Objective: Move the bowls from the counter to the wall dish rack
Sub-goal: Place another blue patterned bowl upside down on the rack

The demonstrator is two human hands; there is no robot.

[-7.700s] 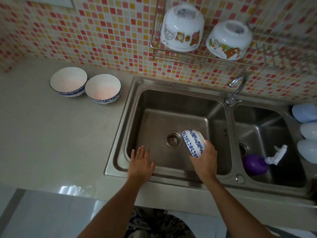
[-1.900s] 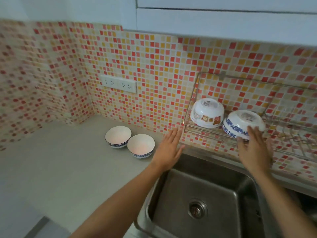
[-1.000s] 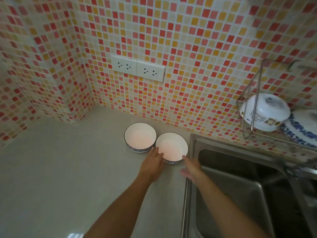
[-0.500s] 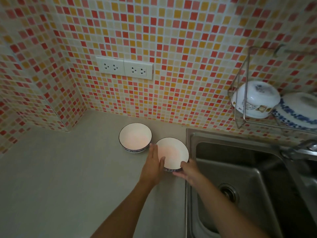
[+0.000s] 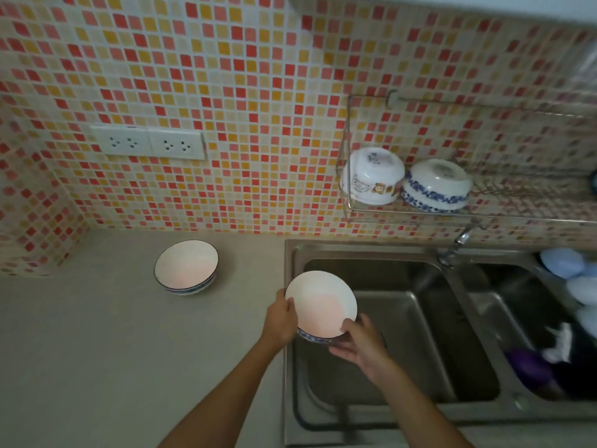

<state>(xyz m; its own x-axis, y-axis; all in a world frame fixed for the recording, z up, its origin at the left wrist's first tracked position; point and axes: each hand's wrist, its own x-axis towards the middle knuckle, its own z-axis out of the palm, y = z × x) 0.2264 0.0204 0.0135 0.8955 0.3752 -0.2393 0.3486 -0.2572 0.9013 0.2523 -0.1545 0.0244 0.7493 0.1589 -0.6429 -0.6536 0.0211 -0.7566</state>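
Note:
Both of my hands hold a white bowl with a blue rim pattern [image 5: 319, 302] upright above the left edge of the sink. My left hand [image 5: 279, 321] grips its left side and my right hand [image 5: 360, 342] grips its near right side. A second matching bowl [image 5: 185, 266] stands upright on the counter to the left. The wire wall dish rack [image 5: 350, 208] hangs on the tiled wall at upper right. It holds a cartoon-printed white bowl [image 5: 371, 179] and a blue-patterned bowl [image 5: 436, 185], both upside down.
A double steel sink [image 5: 403, 318] lies below the rack, with a faucet [image 5: 458, 244] between the basins. A purple spray bottle [image 5: 533, 370] lies in the right basin, pale round objects [image 5: 562, 261] beside it. Wall sockets [image 5: 148, 145] sit at left.
Both hands closed on the right-hand counter bowl and lifted it off the counter to the right, over the sink edge. The other bowl stayed put.

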